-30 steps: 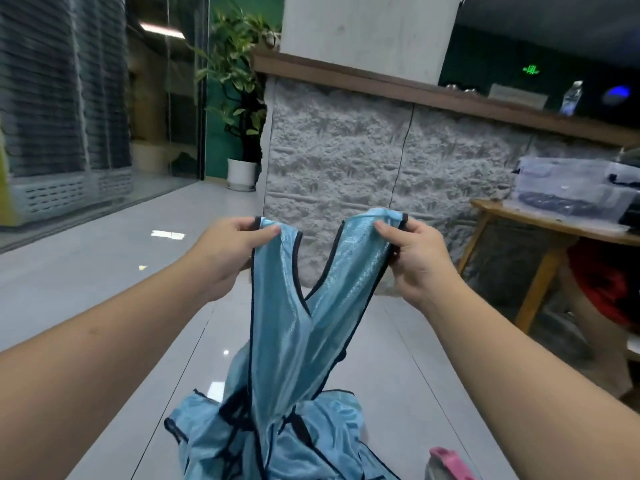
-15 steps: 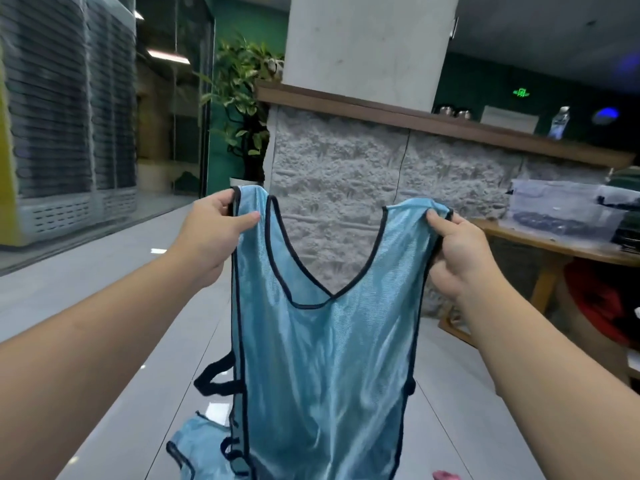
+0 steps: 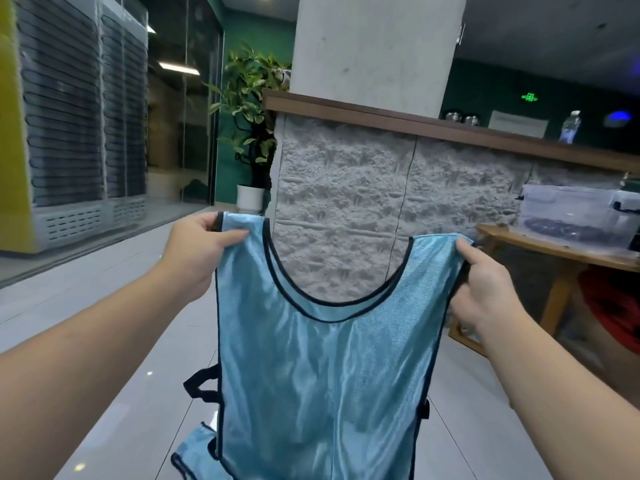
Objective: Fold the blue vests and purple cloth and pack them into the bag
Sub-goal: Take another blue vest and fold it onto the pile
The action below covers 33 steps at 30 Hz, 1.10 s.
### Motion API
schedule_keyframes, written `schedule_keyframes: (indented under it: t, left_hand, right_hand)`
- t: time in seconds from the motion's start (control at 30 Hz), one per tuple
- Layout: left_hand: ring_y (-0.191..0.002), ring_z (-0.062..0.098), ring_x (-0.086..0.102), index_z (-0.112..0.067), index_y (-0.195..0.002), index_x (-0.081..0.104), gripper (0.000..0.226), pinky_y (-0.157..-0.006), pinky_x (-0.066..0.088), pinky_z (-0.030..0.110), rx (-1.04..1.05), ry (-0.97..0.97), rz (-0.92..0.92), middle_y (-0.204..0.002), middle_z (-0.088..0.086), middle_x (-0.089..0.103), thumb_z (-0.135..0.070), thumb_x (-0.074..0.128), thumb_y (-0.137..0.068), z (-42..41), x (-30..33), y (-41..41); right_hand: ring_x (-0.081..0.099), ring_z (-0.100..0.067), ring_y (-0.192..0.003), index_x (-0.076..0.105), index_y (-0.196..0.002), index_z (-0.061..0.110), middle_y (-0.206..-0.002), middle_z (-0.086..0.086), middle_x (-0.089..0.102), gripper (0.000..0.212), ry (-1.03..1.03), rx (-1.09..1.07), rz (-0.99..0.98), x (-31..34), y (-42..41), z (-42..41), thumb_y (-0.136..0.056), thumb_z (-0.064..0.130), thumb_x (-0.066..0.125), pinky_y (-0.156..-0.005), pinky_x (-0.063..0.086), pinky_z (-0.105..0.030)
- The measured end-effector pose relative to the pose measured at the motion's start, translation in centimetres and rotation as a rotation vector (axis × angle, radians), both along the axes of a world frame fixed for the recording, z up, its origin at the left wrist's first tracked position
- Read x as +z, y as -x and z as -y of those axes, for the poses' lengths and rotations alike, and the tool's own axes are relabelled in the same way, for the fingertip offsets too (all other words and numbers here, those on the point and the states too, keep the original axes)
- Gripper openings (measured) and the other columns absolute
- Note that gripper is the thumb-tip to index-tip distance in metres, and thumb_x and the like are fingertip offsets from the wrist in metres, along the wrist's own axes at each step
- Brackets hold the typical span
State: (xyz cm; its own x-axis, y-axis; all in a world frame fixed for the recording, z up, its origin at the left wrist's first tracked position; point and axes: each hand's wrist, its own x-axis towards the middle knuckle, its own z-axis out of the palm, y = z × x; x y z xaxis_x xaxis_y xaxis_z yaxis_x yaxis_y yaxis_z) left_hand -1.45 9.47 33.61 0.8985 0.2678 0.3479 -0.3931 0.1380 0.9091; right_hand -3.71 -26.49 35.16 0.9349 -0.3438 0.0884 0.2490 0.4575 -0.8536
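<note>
Head view: the left hand (image 3: 194,247) and right hand (image 3: 485,289) each pinch a shoulder strap of the blue vest (image 3: 322,375), spread and hanging. It hides the floor (image 3: 131,393); another vest (image 3: 197,455) lies below, wooden desk (image 3: 554,251) at right.

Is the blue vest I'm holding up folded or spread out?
Spread out. The blue vest hangs flat, the left hand and right hand each pinching a shoulder strap, neckline open between them.
</note>
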Motion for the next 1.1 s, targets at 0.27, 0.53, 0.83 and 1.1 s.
schedule_keyframes:
  t: [0.27, 0.53, 0.83, 1.1]
  left_hand:
    - [-0.079, 0.025, 0.076, -0.003, -0.114, 0.065, 0.033, -0.065, 0.062, 0.034, -0.249, 0.13, -0.019, -0.098, 0.014, 0.076, 0.001, 0.075, -0.082, 2.3, 0.4, 0.5]
    - [-0.08, 0.027, 0.073, -0.004, -0.092, 0.074, 0.011, -0.075, 0.064, 0.036, -0.62, -0.025, -0.121, -0.09, 0.017, 0.074, -0.007, 0.07, -0.083, 4.6, 0.3, 1.2]
    - [-0.061, 0.02, 0.069, -0.005, -0.084, 0.065, 0.007, -0.056, 0.06, 0.029, -0.766, -0.102, -0.12, -0.074, 0.012, 0.068, -0.003, 0.07, -0.08, 9.9, -0.6, 2.6]
    - [-0.072, 0.023, 0.069, -0.007, -0.08, 0.065, 0.015, -0.067, 0.063, 0.03, -0.724, -0.11, -0.057, -0.081, 0.015, 0.069, 0.002, 0.075, -0.072, 10.9, -1.4, 2.0]
  right_hand:
    - [0.075, -0.027, -0.069, 0.069, -0.104, 0.013, -0.089, -0.012, 0.078, 0.018, 0.061, 0.145, 0.122, 0.7, 0.4, -0.3, -0.104, 0.006, 0.053, -0.057, 0.062, -0.043]
    - [0.066, -0.02, -0.06, 0.061, -0.095, 0.007, -0.076, -0.01, 0.066, 0.024, 0.017, 0.382, 0.154, 0.4, 1.0, -1.9, -0.102, -0.002, 0.04, -0.062, 0.06, -0.033]
    - [0.064, -0.021, -0.064, 0.063, -0.096, 0.002, -0.096, -0.02, 0.067, 0.027, 0.153, 0.65, 0.125, -2.6, 0.2, -6.3, -0.096, -0.018, 0.043, -0.052, 0.058, -0.031]
    - [0.062, -0.034, -0.082, 0.063, -0.086, 0.001, -0.091, -0.023, 0.064, 0.02, 0.209, 0.743, 0.139, -3.1, -0.7, -7.0, -0.075, -0.015, 0.065, -0.082, 0.059, -0.045]
